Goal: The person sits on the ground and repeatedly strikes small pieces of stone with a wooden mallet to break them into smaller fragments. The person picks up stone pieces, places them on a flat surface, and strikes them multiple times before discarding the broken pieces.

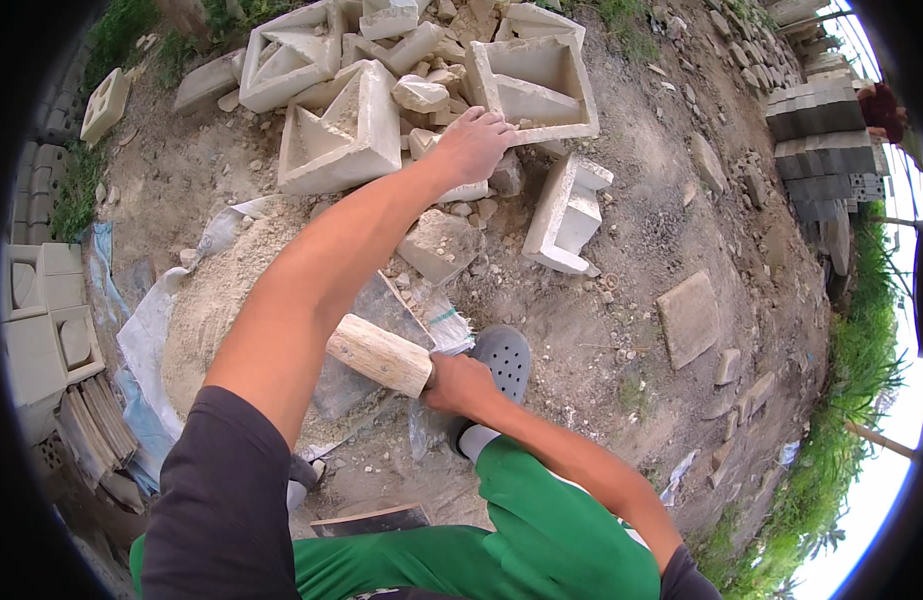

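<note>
My left hand (474, 143) reaches far forward, its fingers curled over the near-left edge of a pale cast block (585, 90) with a hollow, angled recess. That block rests on a heap of similar blocks and broken pieces. Close to my right foot, my right hand (460, 384) is closed around the handle end of a wooden mallet (380, 355). The mallet's thick, round, light wood head points left, partly behind my left forearm. Below it lies a dark flat board (347, 385), beside a mound of sandy powder (217, 300) on a white sheet.
More hollow cast blocks (347, 130) and rubble lie ahead. A broken block (567, 215) sits right of the heap, and a flat slab (689, 318) farther right. Patterned blocks (57, 340) line the left side; grey blocks (820, 135) are stacked at far right.
</note>
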Tool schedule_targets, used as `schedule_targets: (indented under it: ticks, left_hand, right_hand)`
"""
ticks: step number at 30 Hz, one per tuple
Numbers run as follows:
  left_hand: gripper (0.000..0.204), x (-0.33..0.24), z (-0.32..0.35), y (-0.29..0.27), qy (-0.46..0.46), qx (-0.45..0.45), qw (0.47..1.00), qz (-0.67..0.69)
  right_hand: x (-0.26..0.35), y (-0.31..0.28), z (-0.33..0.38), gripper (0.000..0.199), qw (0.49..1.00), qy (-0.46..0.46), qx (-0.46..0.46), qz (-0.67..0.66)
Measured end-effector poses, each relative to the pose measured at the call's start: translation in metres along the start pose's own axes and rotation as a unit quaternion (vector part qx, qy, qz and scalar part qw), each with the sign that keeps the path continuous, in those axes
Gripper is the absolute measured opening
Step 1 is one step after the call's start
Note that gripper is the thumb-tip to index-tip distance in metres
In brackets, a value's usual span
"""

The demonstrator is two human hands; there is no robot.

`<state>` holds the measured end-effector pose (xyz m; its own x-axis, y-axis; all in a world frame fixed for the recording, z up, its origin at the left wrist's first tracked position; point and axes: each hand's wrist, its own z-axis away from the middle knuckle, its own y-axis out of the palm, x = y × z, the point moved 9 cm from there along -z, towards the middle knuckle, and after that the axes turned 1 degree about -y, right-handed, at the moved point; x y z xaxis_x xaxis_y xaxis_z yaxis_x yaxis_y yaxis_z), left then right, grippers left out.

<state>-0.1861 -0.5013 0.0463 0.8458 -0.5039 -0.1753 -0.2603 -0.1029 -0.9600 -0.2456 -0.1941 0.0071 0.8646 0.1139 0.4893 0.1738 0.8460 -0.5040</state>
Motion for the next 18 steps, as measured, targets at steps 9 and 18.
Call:
schedule_targets:
  ticks: [9, 18]
  left_hand:
    - [0.066, 0.122, 0.135, -0.059, -0.387, -0.073, 0.919, -0.029]
    - [0.06, 0.139, 0.143, -0.039, -0.494, -0.03, 0.868, 0.047]
  right_hand:
    - [-0.002, -0.004, 0.001, 0.042, 1.0, -0.004, 0.019, -0.01]
    - [0.005, -0.007, 0.006, 0.041, 1.0, -0.004, 0.004, -0.021]
